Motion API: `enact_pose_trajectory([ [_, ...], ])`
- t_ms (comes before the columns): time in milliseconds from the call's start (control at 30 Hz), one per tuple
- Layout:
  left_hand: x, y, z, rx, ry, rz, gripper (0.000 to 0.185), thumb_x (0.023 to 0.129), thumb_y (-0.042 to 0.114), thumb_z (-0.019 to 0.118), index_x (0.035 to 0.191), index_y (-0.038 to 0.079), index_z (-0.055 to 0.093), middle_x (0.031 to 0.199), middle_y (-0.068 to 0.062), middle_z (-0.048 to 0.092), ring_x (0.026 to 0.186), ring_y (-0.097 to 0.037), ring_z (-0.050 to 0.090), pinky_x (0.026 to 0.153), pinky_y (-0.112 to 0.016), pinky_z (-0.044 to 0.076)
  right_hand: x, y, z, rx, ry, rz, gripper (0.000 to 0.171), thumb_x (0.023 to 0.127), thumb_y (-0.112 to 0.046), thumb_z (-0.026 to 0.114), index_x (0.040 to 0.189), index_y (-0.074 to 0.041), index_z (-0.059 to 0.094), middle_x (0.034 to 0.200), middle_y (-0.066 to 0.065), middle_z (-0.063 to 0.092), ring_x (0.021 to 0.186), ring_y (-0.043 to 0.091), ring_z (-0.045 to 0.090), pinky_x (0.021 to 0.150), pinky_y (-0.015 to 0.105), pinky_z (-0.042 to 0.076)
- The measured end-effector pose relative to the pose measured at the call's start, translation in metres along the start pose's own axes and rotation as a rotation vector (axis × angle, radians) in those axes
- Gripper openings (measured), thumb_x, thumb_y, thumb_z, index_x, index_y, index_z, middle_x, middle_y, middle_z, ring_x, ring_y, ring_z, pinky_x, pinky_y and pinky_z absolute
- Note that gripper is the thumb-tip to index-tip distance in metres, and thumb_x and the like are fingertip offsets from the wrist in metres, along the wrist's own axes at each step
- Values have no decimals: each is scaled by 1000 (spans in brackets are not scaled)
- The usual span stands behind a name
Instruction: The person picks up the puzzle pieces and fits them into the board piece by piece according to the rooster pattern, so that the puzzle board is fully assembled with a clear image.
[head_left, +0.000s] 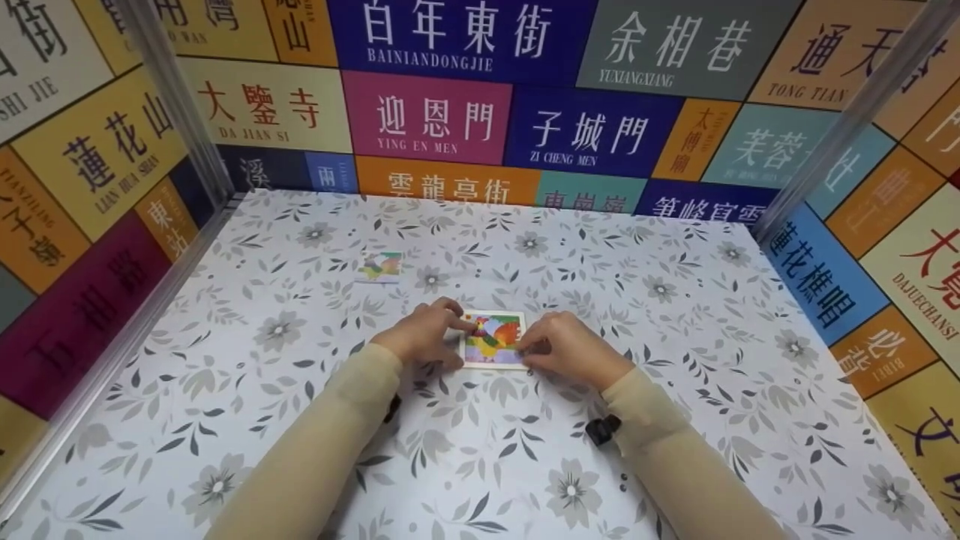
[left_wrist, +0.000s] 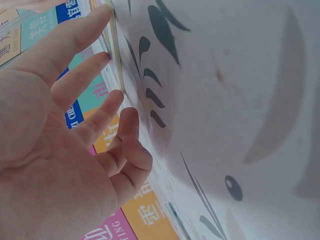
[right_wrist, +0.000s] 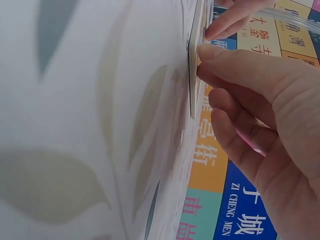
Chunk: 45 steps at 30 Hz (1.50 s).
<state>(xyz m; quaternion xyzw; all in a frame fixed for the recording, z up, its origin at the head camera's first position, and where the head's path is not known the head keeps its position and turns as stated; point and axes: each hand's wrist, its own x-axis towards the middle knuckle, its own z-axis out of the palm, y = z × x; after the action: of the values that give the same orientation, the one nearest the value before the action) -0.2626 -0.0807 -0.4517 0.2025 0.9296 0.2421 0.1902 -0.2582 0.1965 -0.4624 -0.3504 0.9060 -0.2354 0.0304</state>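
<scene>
Both hands, left hand (head_left: 424,330) and right hand (head_left: 562,346), touch the rooster puzzle card (head_left: 493,340) with straight fingers below "YING EN MEN" (head_left: 417,146).

From my left wrist camera I see my left hand (left_wrist: 60,145) with its fingers (left_wrist: 82,37) stretched toward the thin edge of a card (left_wrist: 116,55) lying on the flowered tablecloth (left_wrist: 225,100). The fingertips touch that edge. Coloured signs (left_wrist: 150,220) with lettering fill the wall behind.
</scene>
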Motion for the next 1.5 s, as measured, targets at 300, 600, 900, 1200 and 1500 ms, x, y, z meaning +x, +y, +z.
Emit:
enact_pose_trajectory([
  [300,-1,2,-1,0,1,-11,65,84,20,85,145,26,62,157,-6,43,142,-36,41,116,-50,39,1,-1,0,14,-5,47,21,84,-13,85,104,-15,82,99,-3,79,96,16,71,92,38,57],
  [600,-1,1,0,9,-2,-3,66,84,20,85,145,26,61,157,-6,43,141,-35,41,115,-49,39,-1,0,1,36,-2,75,22,84,-13,85,106,-13,82,100,-2,79,96,16,71,90,38,57],
  [900,0,4,0,71,2,0,63,85,24,86,144,26,63,156,-6,45,140,-36,42,112,-52,42,-2,1,2,35,-4,7,26,86,-11,84,111,-12,81,106,0,80,99,19,71,93,41,56],
  [1200,-1,13,4,227,82,72,66,82,27,87,144,27,63,147,-5,54,123,-34,49,100,-49,48,-2,0,4,31,-10,48,26,85,-15,85,111,-16,82,102,-1,79,93,16,68,86,36,55],
  [1500,-8,13,-5,248,256,16,58,95,29,74,150,26,56,150,-7,52,137,-33,48,103,-55,49,-5,0,2,-3,41,95,26,91,-22,79,116,-15,79,116,0,77,107,22,69,99,44,53],
])
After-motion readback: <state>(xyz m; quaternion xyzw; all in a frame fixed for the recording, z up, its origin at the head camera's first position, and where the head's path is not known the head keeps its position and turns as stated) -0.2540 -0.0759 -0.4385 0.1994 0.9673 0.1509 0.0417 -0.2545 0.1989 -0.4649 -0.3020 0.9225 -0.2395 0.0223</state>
